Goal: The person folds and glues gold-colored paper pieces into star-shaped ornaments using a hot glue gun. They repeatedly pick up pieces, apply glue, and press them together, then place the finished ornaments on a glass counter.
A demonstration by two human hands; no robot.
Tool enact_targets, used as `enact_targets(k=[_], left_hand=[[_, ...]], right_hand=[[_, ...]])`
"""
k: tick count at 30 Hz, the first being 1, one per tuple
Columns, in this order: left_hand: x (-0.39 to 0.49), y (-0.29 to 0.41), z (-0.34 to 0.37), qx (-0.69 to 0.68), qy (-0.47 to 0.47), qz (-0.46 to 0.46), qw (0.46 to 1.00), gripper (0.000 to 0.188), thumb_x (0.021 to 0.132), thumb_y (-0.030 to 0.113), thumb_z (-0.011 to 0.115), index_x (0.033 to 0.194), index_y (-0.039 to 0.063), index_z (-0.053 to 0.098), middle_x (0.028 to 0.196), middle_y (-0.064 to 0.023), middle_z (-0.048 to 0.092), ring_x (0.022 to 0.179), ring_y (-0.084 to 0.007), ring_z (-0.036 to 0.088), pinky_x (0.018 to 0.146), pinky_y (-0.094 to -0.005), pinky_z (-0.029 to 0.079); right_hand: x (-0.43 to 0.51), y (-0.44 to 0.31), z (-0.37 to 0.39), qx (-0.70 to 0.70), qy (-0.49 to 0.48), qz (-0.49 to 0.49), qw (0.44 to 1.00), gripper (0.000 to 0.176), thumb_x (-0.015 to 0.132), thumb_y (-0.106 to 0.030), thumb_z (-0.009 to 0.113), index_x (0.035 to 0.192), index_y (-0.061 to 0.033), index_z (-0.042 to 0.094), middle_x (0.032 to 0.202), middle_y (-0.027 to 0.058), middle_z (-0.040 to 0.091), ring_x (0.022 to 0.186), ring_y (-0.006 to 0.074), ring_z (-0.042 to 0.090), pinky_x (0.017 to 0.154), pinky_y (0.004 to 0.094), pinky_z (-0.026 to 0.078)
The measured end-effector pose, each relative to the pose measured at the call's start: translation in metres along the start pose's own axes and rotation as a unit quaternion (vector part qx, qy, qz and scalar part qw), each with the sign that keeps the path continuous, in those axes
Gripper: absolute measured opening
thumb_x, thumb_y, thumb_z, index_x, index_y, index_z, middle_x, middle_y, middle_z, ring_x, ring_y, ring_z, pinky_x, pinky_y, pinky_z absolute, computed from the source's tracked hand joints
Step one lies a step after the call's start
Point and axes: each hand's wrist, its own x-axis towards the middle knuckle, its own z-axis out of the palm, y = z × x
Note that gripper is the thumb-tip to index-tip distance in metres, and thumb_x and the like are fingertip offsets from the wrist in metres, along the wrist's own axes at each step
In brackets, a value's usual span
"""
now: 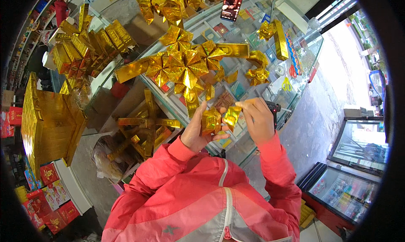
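Observation:
My left hand [194,129] holds a folded gold foil paper piece [211,121] in its curved fingers, over the near edge of a glass display counter [235,144]. Pinched by the fingertips of my right hand [261,118] is a smaller shiny gold foil piece [232,117], right beside the first. Whether the two pieces touch is hard to tell. Just beyond my hands lies a cluster of pleated gold foil flowers [186,68], with long gold paper bars [232,50] reaching out from it. Loose folded gold pieces [209,91] rest near it on the glass.
A phone [232,5] with a lit screen lies at the far side. Yellow-handled scissors [287,84], red-handled scissors [292,72] and a tape roll [280,70] sit to the right. Stacked gold boxes [72,52] and a large gold box [55,125] stand left.

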Motion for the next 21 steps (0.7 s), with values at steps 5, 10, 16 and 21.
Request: enact_targets(k=[5,10,16,21], left_hand=[[-0.007,-0.003,0.013,0.06,0.034,-0.003,0.998,0.06,0.097,0.056,0.039,0.127,0.005,0.052,0.119,-0.0088,0.062,0.105,-0.0257,0.063,0.08,-0.0452,0.058],[-0.009,0.0,0.015,0.034,-0.037,-0.042,0.998,0.058,0.098,0.056,0.037,0.127,0.008,0.052,0.117,-0.0089,0.063,0.103,-0.0246,0.064,0.078,-0.0448,0.058],[-0.011,-0.003,0.024,0.105,0.033,0.004,0.994,0.06,0.095,0.06,0.04,0.125,0.008,0.051,0.109,-0.006,0.063,0.092,-0.0168,0.065,0.069,-0.0341,0.057],[-0.014,-0.004,0.028,0.128,0.033,-0.009,0.991,0.06,0.097,0.06,0.034,0.125,0.011,0.054,0.11,-0.0037,0.064,0.096,-0.0169,0.064,0.078,-0.0377,0.054]], right_hand=[[-0.004,-0.029,-0.018,-0.001,0.011,-0.059,0.998,0.027,0.075,0.007,0.061,0.097,-0.0062,0.07,0.086,0.0086,0.061,0.079,0.0262,0.057,0.069,0.0344,0.047],[0.0,-0.032,-0.015,-0.028,0.02,-0.097,0.995,0.03,0.072,0.008,0.063,0.096,-0.0069,0.07,0.087,0.0086,0.061,0.078,0.0255,0.057,0.068,0.0344,0.047],[-0.001,-0.041,-0.033,0.01,-0.011,-0.038,0.999,0.023,0.074,0.004,0.065,0.094,-0.0058,0.07,0.086,0.0083,0.058,0.079,0.0252,0.056,0.068,0.0327,0.046],[0.009,-0.048,-0.045,0.116,-0.084,0.013,0.99,0.015,0.083,0.001,0.061,0.095,-0.0036,0.069,0.084,0.0095,0.056,0.076,0.023,0.057,0.068,0.0304,0.046]])
